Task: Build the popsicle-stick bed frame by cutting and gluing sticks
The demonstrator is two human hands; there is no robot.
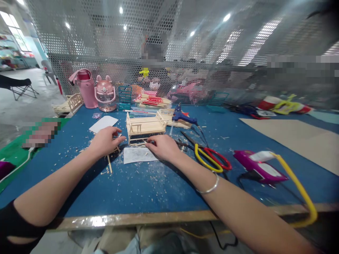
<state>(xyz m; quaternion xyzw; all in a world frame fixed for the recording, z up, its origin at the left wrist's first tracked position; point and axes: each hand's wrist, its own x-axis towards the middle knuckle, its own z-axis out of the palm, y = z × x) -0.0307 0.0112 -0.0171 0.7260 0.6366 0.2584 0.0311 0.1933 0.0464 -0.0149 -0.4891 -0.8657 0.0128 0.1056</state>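
Note:
A small model made of wooden sticks point(146, 126), with railings at its ends, stands in the middle of the blue table. My left hand point(103, 143) is just left of it, low over the table, thumb and fingertips apart. Loose stick pieces point(109, 164) lie below that hand. In front of the model, my right hand point(165, 147) has its fingertips closed at the end of a thin wooden stick point(139, 143); the other fingers are partly hidden. A white paper piece point(137, 155) lies under and beside the right hand.
Scissors point(212, 158) with yellow and red handles and a blue glue gun point(182, 116) lie to the right. Beyond them are a purple device point(258, 167) with a yellow strap and brown cardboard point(296, 139). Pink bottles point(87, 88) stand by the mesh. Wood crumbs litter the blue table point(148, 197).

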